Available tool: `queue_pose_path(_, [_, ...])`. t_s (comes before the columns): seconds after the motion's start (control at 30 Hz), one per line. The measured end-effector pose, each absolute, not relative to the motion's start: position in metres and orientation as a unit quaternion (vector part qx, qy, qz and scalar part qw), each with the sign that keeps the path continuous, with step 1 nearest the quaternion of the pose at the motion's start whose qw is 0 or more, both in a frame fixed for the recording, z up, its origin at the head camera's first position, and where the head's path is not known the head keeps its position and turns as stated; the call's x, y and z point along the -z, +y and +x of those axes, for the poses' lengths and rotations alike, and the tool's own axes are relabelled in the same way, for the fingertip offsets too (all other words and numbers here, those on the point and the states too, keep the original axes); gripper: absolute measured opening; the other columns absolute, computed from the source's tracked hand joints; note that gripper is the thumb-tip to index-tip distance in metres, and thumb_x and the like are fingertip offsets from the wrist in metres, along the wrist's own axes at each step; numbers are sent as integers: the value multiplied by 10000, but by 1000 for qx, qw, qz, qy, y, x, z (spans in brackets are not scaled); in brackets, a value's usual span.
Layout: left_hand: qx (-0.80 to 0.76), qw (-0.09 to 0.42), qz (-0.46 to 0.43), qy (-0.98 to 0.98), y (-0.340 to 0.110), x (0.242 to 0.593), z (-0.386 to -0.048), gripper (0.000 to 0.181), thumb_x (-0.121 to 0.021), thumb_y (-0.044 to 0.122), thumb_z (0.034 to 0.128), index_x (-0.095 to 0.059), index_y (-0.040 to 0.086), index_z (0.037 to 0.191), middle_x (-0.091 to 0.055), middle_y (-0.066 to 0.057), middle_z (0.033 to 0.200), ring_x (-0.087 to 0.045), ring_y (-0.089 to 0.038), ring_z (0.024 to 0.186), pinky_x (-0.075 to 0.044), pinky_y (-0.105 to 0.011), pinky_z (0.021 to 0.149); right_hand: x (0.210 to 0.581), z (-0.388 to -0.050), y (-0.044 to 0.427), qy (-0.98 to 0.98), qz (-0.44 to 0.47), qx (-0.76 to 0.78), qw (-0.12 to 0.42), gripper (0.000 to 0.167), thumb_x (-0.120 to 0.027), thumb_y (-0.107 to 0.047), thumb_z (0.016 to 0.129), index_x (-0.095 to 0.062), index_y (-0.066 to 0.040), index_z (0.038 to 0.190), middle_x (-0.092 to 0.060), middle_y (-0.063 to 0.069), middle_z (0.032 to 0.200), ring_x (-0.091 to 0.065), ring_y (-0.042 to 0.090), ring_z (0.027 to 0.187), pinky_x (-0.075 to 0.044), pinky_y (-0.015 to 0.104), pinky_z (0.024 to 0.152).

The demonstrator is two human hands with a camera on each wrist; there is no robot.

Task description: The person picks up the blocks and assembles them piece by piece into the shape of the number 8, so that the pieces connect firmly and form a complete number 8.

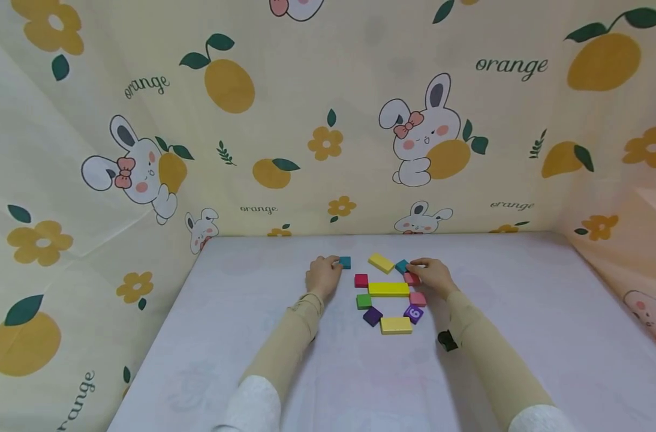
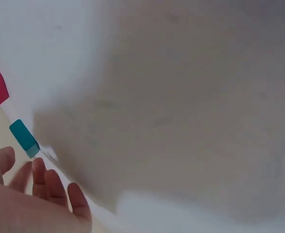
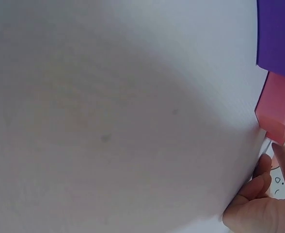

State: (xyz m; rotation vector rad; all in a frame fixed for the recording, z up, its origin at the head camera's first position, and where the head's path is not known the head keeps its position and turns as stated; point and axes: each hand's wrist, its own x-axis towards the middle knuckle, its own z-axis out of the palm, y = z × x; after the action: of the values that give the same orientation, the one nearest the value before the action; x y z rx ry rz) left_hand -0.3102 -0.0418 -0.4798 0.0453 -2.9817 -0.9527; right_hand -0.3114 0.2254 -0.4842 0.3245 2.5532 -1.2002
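Observation:
My left hand (image 1: 324, 276) reaches to the left end of a teal block (image 1: 345, 263). The left wrist view shows its fingers loosely bent with the tips just at the end of that teal block (image 2: 23, 136), thumb apart from it. At the right side, my right hand (image 1: 435, 276) has its fingertips by a second teal block (image 1: 402, 266) and a pink block (image 1: 411, 279). In the right wrist view its index finger (image 3: 284, 162) extends to the end of the pink blocks (image 3: 278, 104); the second teal block is hidden there.
Between the hands lie a slanted yellow block (image 1: 381, 263), a red block (image 1: 361, 280), a long yellow block (image 1: 389, 290), a green block (image 1: 363, 301), another pink block (image 1: 417, 299), a dark purple block (image 1: 372, 316), a purple "6" block (image 1: 413, 314) and a lower yellow block (image 1: 396, 325).

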Motion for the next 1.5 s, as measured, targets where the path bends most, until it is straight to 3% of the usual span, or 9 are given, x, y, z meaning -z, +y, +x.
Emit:
queue_pose_path(0.23, [311, -4, 84, -947, -35, 478, -315, 269, -569, 345, 901, -683, 192, 1090, -676, -8, 1105, -563, -258, 1080, -369, -471, 894, 484, -312, 226, 890, 109, 419, 144, 530, -488, -405, 940, -466, -67, 1347, -375, 237, 1428, -375, 374, 1217, -318, 547, 1059])
queue_pose_path(0.63, [383, -20, 141, -913, -20, 476, -314, 161, -666, 333, 827, -716, 203, 908, -703, 11, 993, -530, -288, 1061, -250, -518, 935, 487, -313, 227, 886, 118, 424, 146, 551, -487, -430, 934, -463, -69, 1349, -360, 234, 1440, -372, 370, 1212, -323, 531, 1062])
queue_pose_path(1.5, [400, -62, 124, -906, -8, 478, -312, 147, -684, 374, 817, -751, 282, 910, -671, 2, 1108, -448, -294, 1112, -211, -530, 934, 486, -311, 223, 879, 128, 441, 130, 463, -469, -359, 957, -501, -50, 1301, -404, 226, 1403, -394, 346, 1145, -359, 497, 1039])
